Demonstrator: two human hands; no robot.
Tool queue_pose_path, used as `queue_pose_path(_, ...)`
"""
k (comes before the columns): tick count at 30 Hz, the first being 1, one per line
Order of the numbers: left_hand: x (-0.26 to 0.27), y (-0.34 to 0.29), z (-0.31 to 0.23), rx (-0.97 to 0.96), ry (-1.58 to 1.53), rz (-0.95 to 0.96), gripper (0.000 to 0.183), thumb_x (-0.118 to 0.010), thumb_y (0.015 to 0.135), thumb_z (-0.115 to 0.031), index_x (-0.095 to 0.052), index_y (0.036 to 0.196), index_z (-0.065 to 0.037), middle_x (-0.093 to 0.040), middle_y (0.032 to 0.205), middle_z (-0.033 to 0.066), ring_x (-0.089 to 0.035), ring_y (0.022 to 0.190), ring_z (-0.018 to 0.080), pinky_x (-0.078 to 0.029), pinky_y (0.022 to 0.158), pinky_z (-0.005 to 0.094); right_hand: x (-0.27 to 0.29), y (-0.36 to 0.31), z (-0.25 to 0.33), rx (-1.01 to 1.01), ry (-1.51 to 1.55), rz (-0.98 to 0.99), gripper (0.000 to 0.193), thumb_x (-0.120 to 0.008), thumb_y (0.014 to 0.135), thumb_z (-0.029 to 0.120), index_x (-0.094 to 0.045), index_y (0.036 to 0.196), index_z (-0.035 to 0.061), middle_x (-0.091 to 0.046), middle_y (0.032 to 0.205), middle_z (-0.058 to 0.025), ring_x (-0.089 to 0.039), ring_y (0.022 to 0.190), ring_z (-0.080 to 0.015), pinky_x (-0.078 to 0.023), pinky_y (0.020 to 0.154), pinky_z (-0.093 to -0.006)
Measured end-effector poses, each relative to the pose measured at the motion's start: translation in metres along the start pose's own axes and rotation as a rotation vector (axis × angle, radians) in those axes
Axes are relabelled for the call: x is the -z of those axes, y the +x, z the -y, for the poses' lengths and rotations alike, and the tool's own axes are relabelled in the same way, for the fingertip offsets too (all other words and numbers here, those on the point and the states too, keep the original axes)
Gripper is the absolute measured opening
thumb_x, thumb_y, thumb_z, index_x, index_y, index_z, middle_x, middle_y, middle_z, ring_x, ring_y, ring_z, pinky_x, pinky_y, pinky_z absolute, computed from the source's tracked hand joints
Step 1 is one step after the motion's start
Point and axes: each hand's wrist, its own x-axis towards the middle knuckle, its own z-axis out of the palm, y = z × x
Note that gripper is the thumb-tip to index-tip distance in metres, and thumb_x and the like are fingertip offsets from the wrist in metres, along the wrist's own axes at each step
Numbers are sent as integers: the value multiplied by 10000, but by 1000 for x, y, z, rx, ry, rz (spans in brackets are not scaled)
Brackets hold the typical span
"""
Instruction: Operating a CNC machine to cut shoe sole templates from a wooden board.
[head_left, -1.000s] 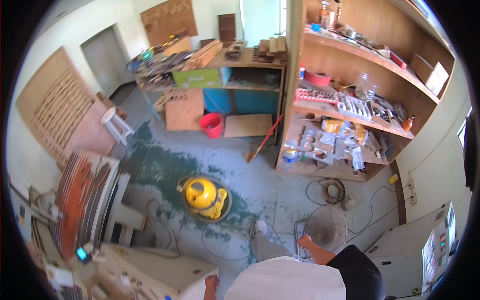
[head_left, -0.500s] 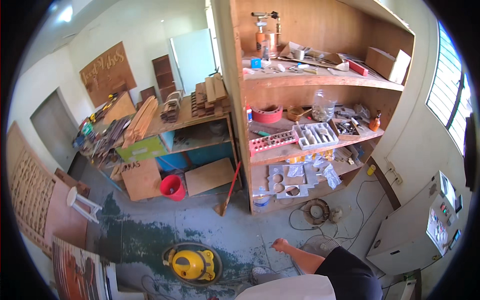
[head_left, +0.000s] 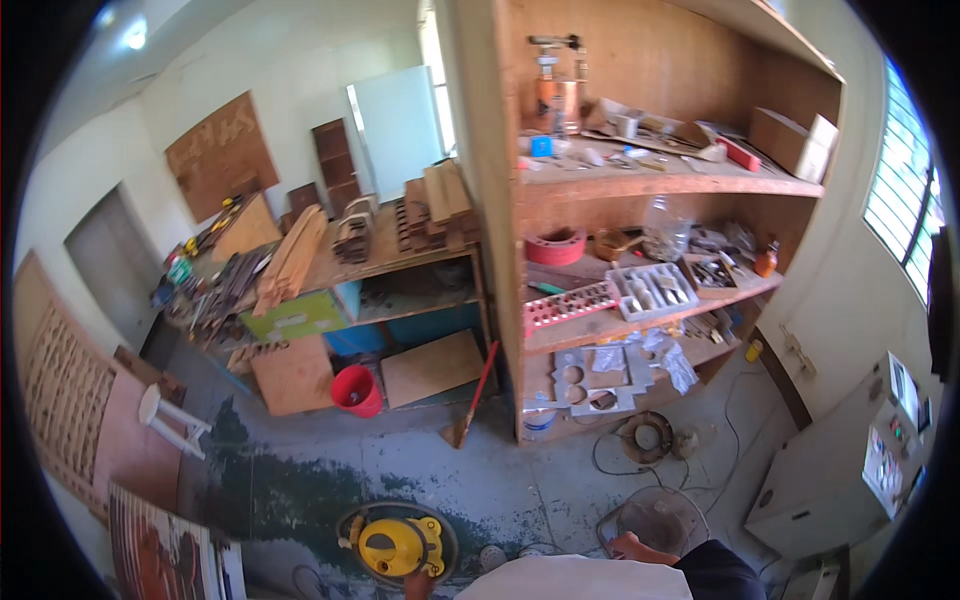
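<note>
Low on the floor stands a yellow vacuum cleaner [head_left: 392,545] with a domed top and a dark round rim. My left hand [head_left: 418,584] shows at the bottom edge, right by the vacuum's near side; its fingers are too cut off and blurred to read, and I cannot tell whether it touches the machine. My right hand [head_left: 628,546] hangs in front of me with fingers loosely curled and nothing visible in them. Beyond it, the round guard of a floor fan [head_left: 660,515] appears on the floor, partly covered by my hand and forearm.
A wooden shelf [head_left: 670,182] holds trays, jars and tools. To its left are a workbench [head_left: 375,255] with stacked wood, a red bucket [head_left: 357,390] and a red-handled broom [head_left: 474,395]. Cables and a round metal part [head_left: 647,438] lie on the floor; a grey cabinet [head_left: 825,470] stands right.
My right hand has lowered and shifted right. My left hand has come into view beside the vacuum. The view has tilted, so the shelf and bench sit lower and farther right.
</note>
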Motion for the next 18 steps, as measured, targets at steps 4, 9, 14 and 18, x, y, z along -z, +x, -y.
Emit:
queue_pose_path(4, 12, -1, 7, -44, -36, -93, 305, -636, 809, -285, -636, 1019, -64, -624, 790, 61, -584, 612, 154, -432, 459, 305, -4, 12, 43, 6, 50, 62, 278, -652, 820, 290, -646, 843, 13, -659, 728, -98, -649, 558, -201, -542, 488, -345)
queue_pose_path(9, 27, -29, 71, 112, -48, -234, 352, -663, 829, -317, -646, 987, -2, -650, 868, 91, -601, 643, 191, -467, 516, 331, -17, -4, 145, 277, 24, 218, 201, -608, 854, 193, -618, 905, -1, -653, 765, -130, -667, 647, -247, -537, 513, -368)
queue_pose_path(14, 40, -71, 157, 416, -8, -394, 248, -683, 818, -259, -655, 854, -15, -620, 700, 95, -575, 586, 203, -440, 483, 400, -45, -28, 210, 466, -64, 354, 240, -562, 879, 139, -575, 1058, -21, -655, 807, -162, -666, 694, -282, -531, 542, -395)
queue_pose_path(18, 24, -123, 201, 421, -208, -466, 246, -707, 797, -258, -635, 745, -29, -602, 660, 93, -553, 557, 202, -434, 468, 387, -49, -15, 218, 487, -206, 427, 251, -581, 872, 137, -574, 1055, -36, -655, 822, -165, -649, 660, -280, -536, 564, -411)
